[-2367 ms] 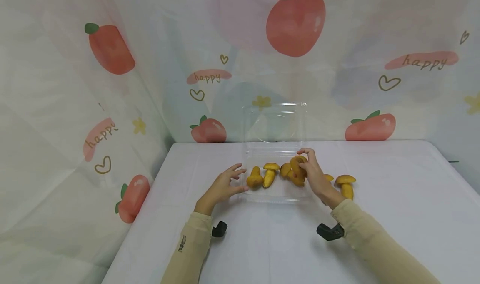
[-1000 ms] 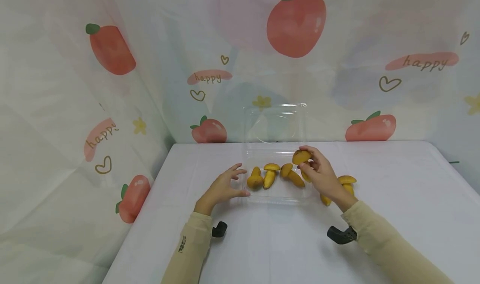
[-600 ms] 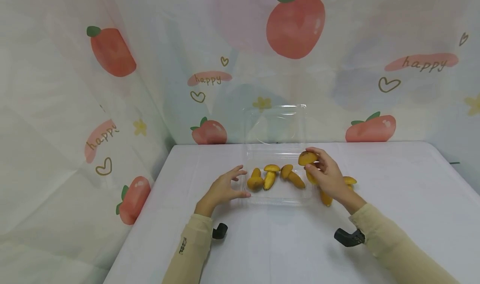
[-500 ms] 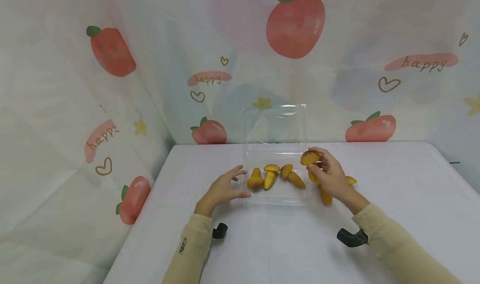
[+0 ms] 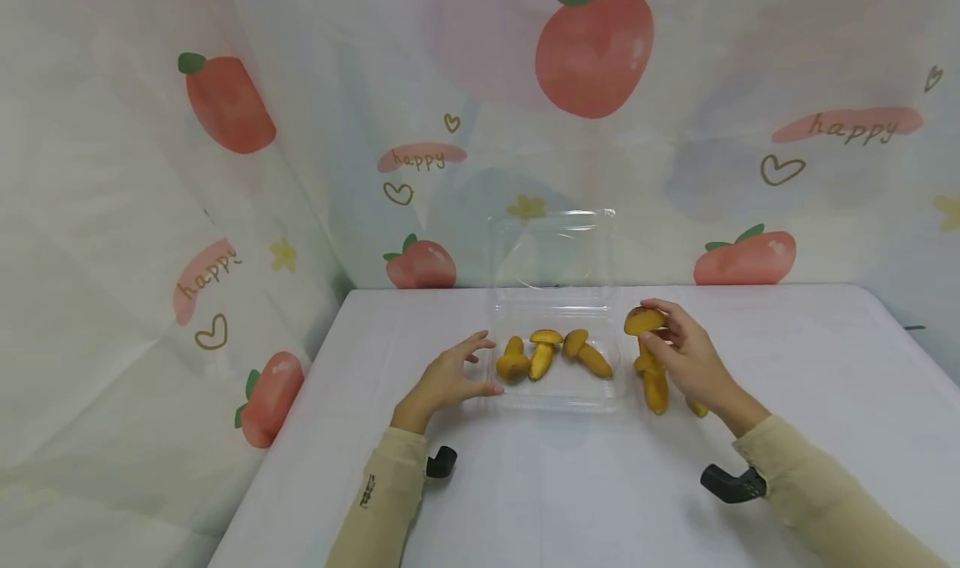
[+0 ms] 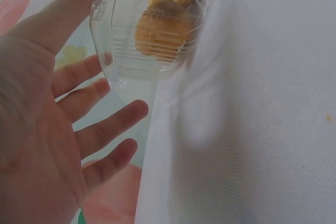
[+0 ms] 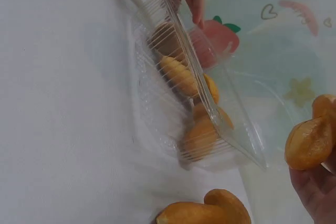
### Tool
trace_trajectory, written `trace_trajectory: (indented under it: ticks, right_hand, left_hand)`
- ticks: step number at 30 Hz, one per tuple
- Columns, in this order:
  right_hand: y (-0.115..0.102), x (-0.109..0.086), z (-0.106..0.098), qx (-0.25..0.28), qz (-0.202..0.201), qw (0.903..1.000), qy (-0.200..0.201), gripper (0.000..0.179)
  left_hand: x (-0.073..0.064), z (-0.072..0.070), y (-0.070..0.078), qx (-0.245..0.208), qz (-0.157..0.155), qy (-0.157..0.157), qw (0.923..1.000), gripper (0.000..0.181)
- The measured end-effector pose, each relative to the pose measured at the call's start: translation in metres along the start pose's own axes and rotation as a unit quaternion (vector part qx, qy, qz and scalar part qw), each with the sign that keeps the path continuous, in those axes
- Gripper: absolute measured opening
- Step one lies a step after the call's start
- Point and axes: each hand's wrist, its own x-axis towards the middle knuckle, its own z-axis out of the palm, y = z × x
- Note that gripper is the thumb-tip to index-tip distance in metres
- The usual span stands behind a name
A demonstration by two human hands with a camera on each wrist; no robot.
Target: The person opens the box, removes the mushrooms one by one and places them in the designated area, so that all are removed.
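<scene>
My right hand [image 5: 686,359] pinches a yellow-brown mushroom [image 5: 642,321] by its cap and stem, just right of a clear plastic clamshell box [image 5: 562,403]. Inside the box lie three more mushrooms, one cap-down at left [image 5: 513,364], one in the middle [image 5: 542,359] and one tilted at right [image 5: 592,358]. At the box's left side my left hand [image 5: 446,380] spreads its fingers, thumb and fingertips right at the rim [image 6: 102,30]. Below the held mushroom a further mushroom [image 5: 655,389] lies on the table, and another [image 5: 697,407] is mostly hidden behind my right hand.
The box's transparent lid [image 5: 552,247] stands raised at the back, near the patterned backdrop [image 5: 660,176]. A white cloth [image 5: 525,485] covers the table. Black curved camera mounts [image 5: 732,485] stick out from both wrists.
My right hand has carried the mushroom from over the box's right part out to the right, above the mushrooms on the table. The left hand has stayed at the box's left edge.
</scene>
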Motion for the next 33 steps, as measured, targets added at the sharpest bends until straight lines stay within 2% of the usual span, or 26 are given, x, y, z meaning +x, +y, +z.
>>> trace_trajectory:
  ticks: [9,15,22,33]
  right_hand:
    - [0.015,-0.009,-0.014,-0.045,-0.003,0.9988,0.022,0.047]
    - [0.023,-0.015,-0.022,-0.037,-0.012,0.9986,0.036,0.047]
    - [0.024,-0.021,-0.033,-0.051,0.002,0.9981,0.035,0.046]
    - [0.033,-0.026,-0.046,-0.050,0.003,0.9976,0.047,0.046]
  left_hand:
    - [0.001,0.000,0.001,0.000,-0.001,-0.001,1.0000,0.077]
    - [0.000,0.001,0.001,-0.003,0.002,-0.003,1.0000,0.077]
    - [0.001,0.001,-0.001,-0.009,0.004,-0.003,0.9999,0.077]
    - [0.001,0.001,-0.001,-0.008,0.001,-0.003,1.0000,0.076]
